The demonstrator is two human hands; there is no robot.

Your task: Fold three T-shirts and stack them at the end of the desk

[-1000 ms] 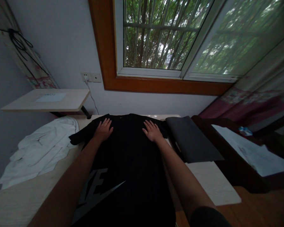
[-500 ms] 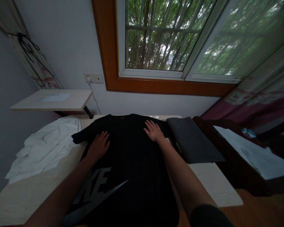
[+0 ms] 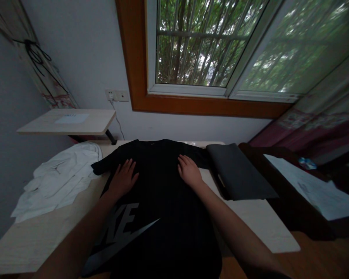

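Observation:
A black T-shirt with a grey printed logo lies spread over the pale wooden table, its collar toward the wall and its hem hanging past the near edge. My left hand rests flat on the shirt's left chest area, fingers extended. On the right chest area, below the shoulder, lies my right hand, its fingers stretched out and slightly bent. Neither hand grips the cloth. The shirt's left sleeve reaches toward a crumpled white garment; the right sleeve meets a dark grey folder-like item.
A small raised shelf with a paper sheet stands at the back left. Behind the table are a wall socket and a window with an orange-brown frame. To the right, white paper lies on a dark brown surface.
My right hand has slid slightly down the shirt, its fingers closer together. The right sleeve now shows more fully beside the grey item. My left hand stays nearly in place; the view has shifted slightly.

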